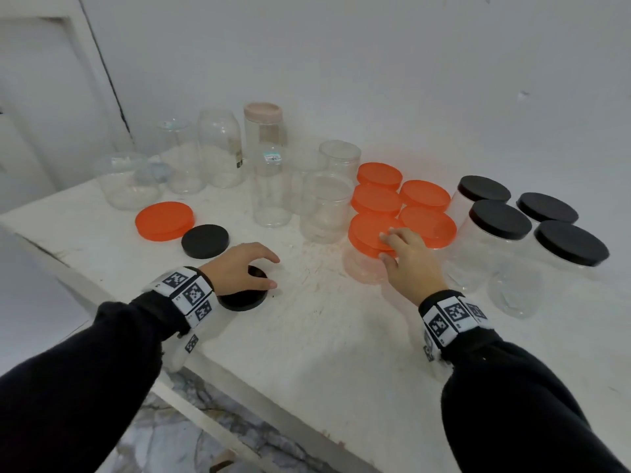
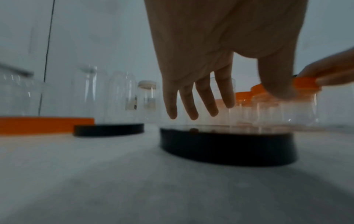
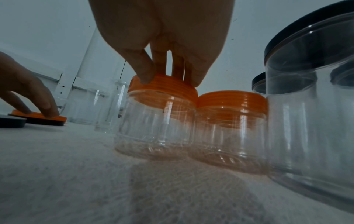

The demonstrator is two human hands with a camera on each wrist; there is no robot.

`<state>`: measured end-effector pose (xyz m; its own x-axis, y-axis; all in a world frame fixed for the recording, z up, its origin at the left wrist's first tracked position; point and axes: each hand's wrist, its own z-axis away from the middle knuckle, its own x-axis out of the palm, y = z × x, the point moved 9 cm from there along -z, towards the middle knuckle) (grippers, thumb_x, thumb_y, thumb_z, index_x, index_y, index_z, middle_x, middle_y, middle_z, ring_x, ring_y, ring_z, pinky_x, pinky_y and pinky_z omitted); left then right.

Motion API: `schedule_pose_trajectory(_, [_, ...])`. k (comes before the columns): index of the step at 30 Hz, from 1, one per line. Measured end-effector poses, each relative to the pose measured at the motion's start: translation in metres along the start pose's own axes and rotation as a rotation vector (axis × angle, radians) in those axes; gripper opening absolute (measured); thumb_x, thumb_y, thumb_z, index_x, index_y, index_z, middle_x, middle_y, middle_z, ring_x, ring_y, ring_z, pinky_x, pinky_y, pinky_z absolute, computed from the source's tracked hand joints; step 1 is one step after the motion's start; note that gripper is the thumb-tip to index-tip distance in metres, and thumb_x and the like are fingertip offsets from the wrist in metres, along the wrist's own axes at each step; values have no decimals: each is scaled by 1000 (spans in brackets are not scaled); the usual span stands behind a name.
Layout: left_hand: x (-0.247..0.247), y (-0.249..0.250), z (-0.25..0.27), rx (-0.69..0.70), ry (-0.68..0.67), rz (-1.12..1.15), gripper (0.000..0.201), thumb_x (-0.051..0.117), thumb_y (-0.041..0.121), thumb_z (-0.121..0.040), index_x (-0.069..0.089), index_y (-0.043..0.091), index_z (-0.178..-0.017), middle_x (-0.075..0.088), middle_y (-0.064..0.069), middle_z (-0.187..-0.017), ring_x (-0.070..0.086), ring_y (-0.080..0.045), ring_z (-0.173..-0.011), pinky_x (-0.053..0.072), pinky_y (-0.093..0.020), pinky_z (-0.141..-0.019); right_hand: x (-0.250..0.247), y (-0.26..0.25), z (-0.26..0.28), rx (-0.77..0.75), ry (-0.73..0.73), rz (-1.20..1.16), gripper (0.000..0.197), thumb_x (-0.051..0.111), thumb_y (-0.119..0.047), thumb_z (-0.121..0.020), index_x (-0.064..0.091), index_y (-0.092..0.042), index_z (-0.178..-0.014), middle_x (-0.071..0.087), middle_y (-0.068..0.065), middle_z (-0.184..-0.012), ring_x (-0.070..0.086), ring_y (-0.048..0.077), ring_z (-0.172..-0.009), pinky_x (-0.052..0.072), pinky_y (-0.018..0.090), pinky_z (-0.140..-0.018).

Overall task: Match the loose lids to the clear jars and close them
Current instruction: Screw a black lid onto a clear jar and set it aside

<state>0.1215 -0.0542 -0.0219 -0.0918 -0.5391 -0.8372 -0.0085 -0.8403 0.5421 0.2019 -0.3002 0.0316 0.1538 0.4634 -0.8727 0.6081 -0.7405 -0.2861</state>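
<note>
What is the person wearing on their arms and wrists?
Both arms wear long black sleeves. Each wrist has a white band printed with square black-and-white pixel codes: one by the left hand, one by the right hand. The hands are bare, with no gloves or cables showing.

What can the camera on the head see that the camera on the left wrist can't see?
Only the head view shows the four black-lidded jars on the right and both marker wristbands. Only the left wrist view shows the gap between the left hand and the black lid under it: the fingers hover without touching. Both show that lid, the big loose orange lid, and the right hand on an orange-lidded jar.
</note>
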Motion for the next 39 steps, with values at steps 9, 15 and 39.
schedule_pose_trajectory(9, [17,-20,11,-65,-216,-182,91,80,58,-54,44,29,-133,35,3,-141,34,-22,-127,29,-38,-110,0,-1,1,21,-22,16,37,58,-8,-89,55,-1,-126,53,15,-125,45,30,-120,35,34,-100])
schedule_pose_trajectory(15, [13,-22,9,-61,-182,-221,78,81,34,-67,43,27,-135,37,1,-138,35,-22,-121,31,-33,-106,1,-3,1,30,-39,29,37,56,-10,-91,54,-2,-127,52,14,-128,43,28,-122,35,33,-100])
schedule_pose_trajectory(39, [-98,-78,17,61,129,189,76,61,66,-52,39,46,-122,43,13,-129,38,-5,-119,28,-18,-98,29,-128,-115,-49,-181,44,54,58,-38,-90,42,-12,-134,41,4,-137,39,21,-125,35,27,-96])
